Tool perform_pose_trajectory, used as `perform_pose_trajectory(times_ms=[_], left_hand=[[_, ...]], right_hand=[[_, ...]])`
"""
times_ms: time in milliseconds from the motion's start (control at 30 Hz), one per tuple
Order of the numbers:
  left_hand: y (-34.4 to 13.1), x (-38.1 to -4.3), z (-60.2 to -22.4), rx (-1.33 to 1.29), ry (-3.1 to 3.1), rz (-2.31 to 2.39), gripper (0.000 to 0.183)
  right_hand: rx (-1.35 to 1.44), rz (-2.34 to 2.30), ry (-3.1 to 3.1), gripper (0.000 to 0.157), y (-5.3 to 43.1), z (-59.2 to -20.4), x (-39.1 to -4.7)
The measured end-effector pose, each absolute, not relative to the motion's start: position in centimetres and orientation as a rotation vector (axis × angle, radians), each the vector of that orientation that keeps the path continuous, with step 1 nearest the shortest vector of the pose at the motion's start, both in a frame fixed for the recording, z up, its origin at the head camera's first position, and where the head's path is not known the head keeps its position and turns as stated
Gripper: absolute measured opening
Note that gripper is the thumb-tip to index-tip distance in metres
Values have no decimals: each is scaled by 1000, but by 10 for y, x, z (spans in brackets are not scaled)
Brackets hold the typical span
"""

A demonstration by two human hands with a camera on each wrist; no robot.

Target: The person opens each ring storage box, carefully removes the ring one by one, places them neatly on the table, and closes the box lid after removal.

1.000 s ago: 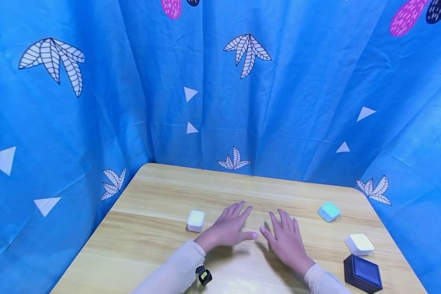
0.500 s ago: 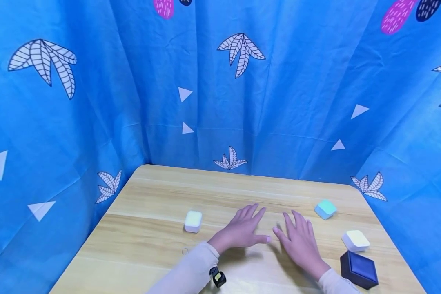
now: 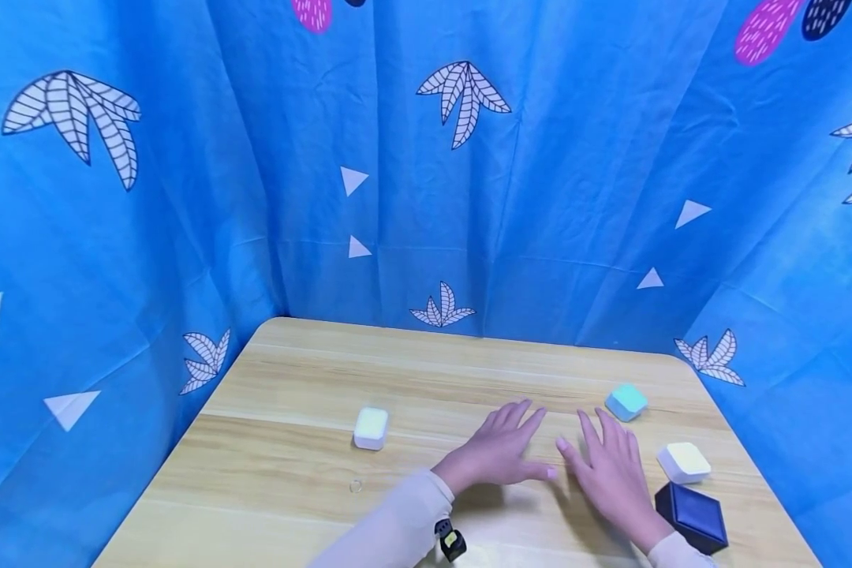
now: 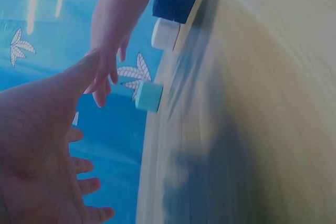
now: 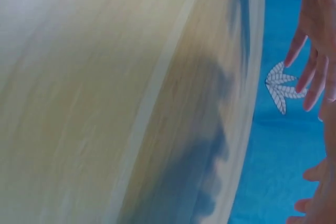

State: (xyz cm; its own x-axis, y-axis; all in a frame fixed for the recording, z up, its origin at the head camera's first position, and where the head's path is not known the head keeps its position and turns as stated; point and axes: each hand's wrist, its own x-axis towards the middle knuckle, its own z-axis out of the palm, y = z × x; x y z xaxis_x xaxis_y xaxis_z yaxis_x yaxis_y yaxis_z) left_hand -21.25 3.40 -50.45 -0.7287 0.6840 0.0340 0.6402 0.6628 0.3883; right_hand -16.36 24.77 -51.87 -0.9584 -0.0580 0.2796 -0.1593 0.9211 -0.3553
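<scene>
My left hand point(image 3: 500, 450) hovers over the middle of the wooden table, palm down, fingers spread, holding nothing. Beside it on the right, my right hand point(image 3: 614, 473) is also spread above the wood. Shadows fall below both. Nearest the right fingertips sits a teal rounded box point(image 3: 626, 402). Further right are a white rounded box point(image 3: 684, 462) and a dark navy box point(image 3: 692, 517), partly behind the right wrist. A second white box point(image 3: 371, 428) stands left of my left hand. A small thin ring point(image 3: 356, 486) lies on the table near the left sleeve.
The wooden table point(image 3: 291, 379) has rounded far corners. A blue curtain point(image 3: 426, 197) with leaf and triangle prints hangs behind it and along both sides. A black band with a small device point(image 3: 450, 539) is on the left wrist.
Both hands have moved right across the table, still spread. The small ring, hidden at first by the left sleeve, now shows fully. The head view has shifted slightly; the boxes stay put.
</scene>
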Motion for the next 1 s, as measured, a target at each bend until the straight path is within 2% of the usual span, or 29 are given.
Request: perform_pose_trajectory(times_ms=[1000], left_hand=[[107, -197, -513, 1188, 2706, 579, 97]], right_hand=[[-63, 497, -2890, 80, 325, -516, -126]])
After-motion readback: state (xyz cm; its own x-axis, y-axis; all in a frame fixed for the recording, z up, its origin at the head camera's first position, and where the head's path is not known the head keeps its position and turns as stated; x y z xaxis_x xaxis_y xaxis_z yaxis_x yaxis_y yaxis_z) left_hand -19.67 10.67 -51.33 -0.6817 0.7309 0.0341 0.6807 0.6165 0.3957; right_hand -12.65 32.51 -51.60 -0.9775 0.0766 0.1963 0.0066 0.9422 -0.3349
